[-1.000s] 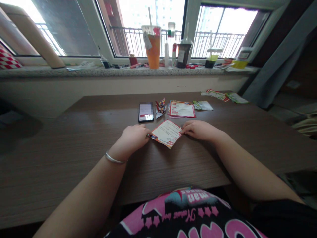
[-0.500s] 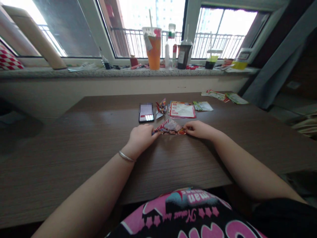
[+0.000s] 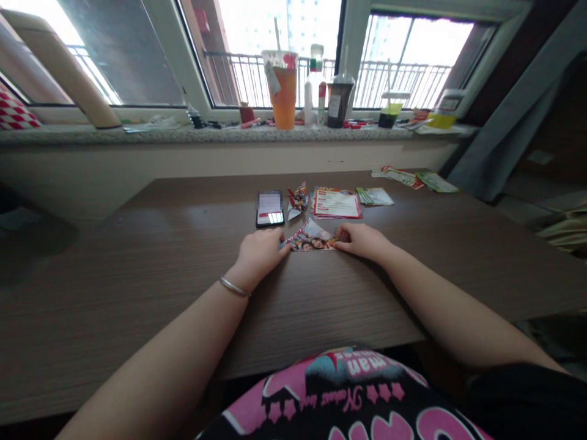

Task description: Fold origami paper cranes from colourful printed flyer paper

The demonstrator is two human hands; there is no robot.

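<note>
A folded sheet of printed paper [image 3: 312,238], roughly triangular with a colourful picture on it, is held low over the brown table [image 3: 183,275]. My left hand [image 3: 261,250], with a silver bangle at the wrist, pinches its left corner. At the right corner, my right hand [image 3: 360,239] grips the sheet between thumb and fingers. Just beyond the paper lie a phone [image 3: 270,209] with a lit screen and a crumpled or folded piece of printed paper [image 3: 297,200]. A stack of printed sheets [image 3: 337,203] with red borders is to their right.
Farther right are small green-and-white leaflets [image 3: 375,196] and more leaflets [image 3: 403,177] near the table's back edge. On the windowsill [image 3: 220,135] stand an orange drink cup [image 3: 283,91], a dark drink cup [image 3: 338,101], bottles and a yellow container [image 3: 444,113].
My right hand has moved slightly left, closer to my left hand. The paper between them now shows more of its picture side and bulges up a little.
</note>
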